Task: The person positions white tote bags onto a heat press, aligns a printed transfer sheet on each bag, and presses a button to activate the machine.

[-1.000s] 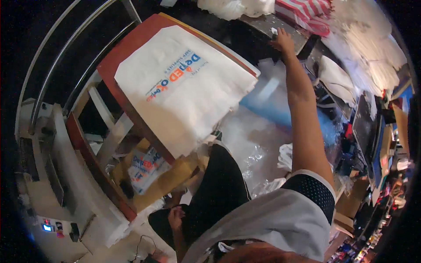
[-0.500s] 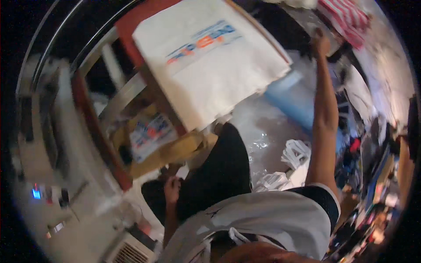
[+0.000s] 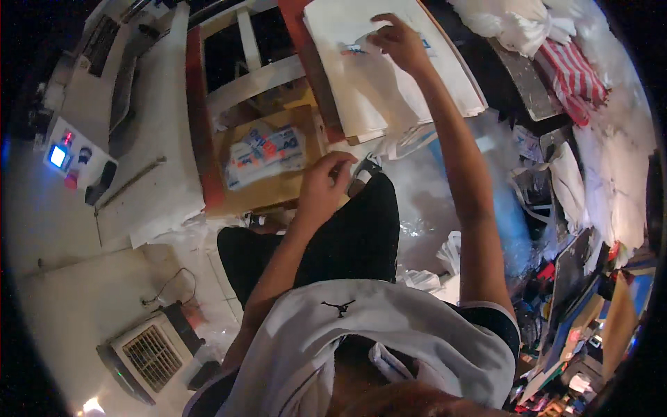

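Observation:
A stack of flat white printed bags (image 3: 389,104) lies on a red-edged surface at the top middle. Over its upper part is my right hand (image 3: 401,45), fingers apart and bent, with nothing seen in them; its shadow falls on the white top. I cannot tell whether the fingertips touch it. White strap handles (image 3: 406,141) hang out from the near edge of the stack. My left hand (image 3: 323,187) is above my dark-trousered legs, near the stack's lower left corner. Its fingers are loosely curved with a gap to the thumb, and it looks unoccupied.
Left of the stack, a cardboard box (image 3: 229,198) holds a white printed package (image 3: 267,156). A red-and-white striped bag (image 3: 573,76) and white bundles (image 3: 517,24) fill the right. Clear plastic (image 3: 417,201) covers the floor ahead. A grilled appliance (image 3: 147,356) stands lower left.
My right hand has come from the far right, near the striped bag, to over the white stack. My left hand has risen forward from beside my leg. The view has turned.

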`<state>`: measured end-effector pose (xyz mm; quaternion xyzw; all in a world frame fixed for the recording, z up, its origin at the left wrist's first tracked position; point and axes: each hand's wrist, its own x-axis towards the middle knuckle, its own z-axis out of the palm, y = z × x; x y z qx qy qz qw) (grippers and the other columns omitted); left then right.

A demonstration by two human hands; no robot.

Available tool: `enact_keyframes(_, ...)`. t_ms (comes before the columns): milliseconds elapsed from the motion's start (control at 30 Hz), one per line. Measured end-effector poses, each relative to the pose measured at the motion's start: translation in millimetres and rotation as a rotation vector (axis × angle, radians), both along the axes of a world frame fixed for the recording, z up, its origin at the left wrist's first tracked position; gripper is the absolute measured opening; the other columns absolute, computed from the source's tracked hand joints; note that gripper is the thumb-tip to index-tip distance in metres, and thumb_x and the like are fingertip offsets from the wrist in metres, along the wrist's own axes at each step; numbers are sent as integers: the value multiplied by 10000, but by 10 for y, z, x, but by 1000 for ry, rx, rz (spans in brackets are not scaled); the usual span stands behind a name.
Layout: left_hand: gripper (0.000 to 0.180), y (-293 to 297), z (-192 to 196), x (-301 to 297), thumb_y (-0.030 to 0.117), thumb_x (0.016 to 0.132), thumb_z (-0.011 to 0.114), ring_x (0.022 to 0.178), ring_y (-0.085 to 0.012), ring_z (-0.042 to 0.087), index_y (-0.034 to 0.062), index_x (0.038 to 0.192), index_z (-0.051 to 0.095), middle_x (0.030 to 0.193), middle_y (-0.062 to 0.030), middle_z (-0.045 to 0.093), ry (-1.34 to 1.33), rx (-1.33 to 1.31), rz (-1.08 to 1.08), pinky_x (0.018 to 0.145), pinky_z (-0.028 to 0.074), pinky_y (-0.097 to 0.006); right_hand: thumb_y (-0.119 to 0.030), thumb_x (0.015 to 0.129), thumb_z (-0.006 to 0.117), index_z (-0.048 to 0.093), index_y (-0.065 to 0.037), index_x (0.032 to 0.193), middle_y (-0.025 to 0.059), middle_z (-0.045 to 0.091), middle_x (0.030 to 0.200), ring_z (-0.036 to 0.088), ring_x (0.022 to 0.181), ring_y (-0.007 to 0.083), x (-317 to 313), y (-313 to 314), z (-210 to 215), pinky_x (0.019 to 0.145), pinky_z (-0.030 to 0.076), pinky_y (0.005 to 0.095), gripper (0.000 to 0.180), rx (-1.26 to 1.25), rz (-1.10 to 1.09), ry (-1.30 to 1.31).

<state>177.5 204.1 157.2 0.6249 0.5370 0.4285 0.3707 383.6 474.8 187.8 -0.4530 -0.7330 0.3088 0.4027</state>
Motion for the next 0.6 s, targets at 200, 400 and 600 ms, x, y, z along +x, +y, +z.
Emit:
enact_keyframes(200, 164, -503, -302, -105, 179, 980, 606, 905, -236, 674, 46, 1050, 671, 986, -97, 708, -52, -211, -74, 821, 518, -343, -207, 893, 610, 648, -66, 959, 138, 676, 892, 668, 897, 340, -377, 133, -196, 767, 555, 423, 160, 412, -83, -666)
enact_keyframes(400, 149, -1180, -885, -389, 193, 986, 603, 653, -200, 612, 81, 1061, 665, 882, -96, 676, -77, -197, -25, 665, 495, -325, -244, 897, 606, 678, -61, 885, 149, 643, 901, 649, 939, 337, -244, 148, -239, 797, 562, 436, 197, 573, 112, -928)
enact_keyframes(600, 141, -383, -355, -360, 177, 954, 631, 823, -306, 659, 87, 1051, 680, 937, -146, 684, 43, 10, 121, 730, 517, -373, -229, 870, 619, 680, -60, 861, 134, 655, 873, 659, 870, 322, -321, 7, -194, 788, 568, 413, 180, 505, 44, -860)
